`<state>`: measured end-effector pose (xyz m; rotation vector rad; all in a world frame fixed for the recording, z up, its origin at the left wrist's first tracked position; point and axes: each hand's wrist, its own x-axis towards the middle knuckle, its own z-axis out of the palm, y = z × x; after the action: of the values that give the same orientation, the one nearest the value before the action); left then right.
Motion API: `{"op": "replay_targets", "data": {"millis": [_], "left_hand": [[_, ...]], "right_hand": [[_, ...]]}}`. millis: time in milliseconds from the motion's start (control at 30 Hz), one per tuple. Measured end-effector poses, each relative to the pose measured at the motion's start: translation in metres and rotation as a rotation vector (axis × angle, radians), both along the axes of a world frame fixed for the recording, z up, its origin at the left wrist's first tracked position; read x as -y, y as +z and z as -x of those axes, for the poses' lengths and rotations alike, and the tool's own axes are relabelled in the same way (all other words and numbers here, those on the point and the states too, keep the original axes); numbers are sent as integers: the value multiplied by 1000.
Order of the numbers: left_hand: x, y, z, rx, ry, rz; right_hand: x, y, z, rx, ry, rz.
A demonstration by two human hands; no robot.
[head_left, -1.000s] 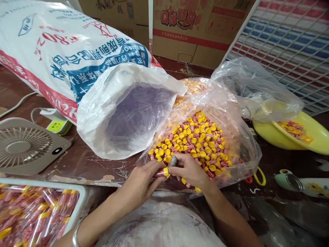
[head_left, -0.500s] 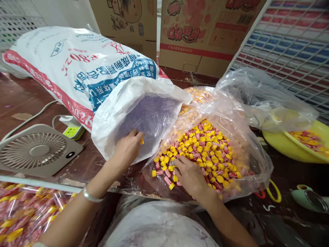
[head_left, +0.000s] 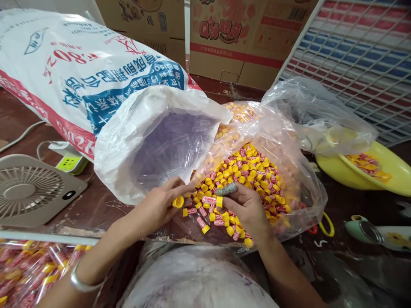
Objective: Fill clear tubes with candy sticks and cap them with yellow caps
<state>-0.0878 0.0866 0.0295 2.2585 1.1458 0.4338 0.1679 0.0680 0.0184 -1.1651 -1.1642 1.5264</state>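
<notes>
My left hand (head_left: 160, 205) is closed around a clear tube and a yellow cap (head_left: 177, 201), just below the mouth of the big white woven sack (head_left: 83, 81). My right hand (head_left: 245, 205) pinches a small red-and-white candy roll with a yellow cap (head_left: 212, 199), held sideways toward the left hand; its fingertip wears a grey cover. Both hands are over the near edge of a clear plastic bag (head_left: 289, 128) full of yellow-capped candy rolls (head_left: 250, 171). The sack's open mouth shows clear empty tubes (head_left: 173, 145) inside.
A small beige fan (head_left: 32, 188) and a power strip (head_left: 69, 162) sit at left. A tray of filled tubes (head_left: 28, 265) is at bottom left. Yellow basins (head_left: 379, 171) lie at right, with cardboard boxes (head_left: 237, 38) and a wire grid (head_left: 359, 51) behind.
My left hand came out of the sack's mouth and back toward the right hand, now holding a tube and cap. My right hand lifted a candy roll from the pile.
</notes>
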Motion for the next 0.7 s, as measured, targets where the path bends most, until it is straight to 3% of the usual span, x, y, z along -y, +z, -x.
{"op": "replay_targets", "data": {"millis": [233, 533, 600, 700], "left_hand": [[29, 1, -14, 141, 1, 102], [48, -17, -32, 239, 60, -63], [53, -17, -23, 210, 68, -16], [71, -6, 15, 77, 87, 55]], "right_hand": [[5, 4, 7, 34, 211, 106], [6, -11, 15, 282, 329, 94], [6, -10, 18, 273, 364, 80], [2, -3, 5, 302, 395, -22]]}}
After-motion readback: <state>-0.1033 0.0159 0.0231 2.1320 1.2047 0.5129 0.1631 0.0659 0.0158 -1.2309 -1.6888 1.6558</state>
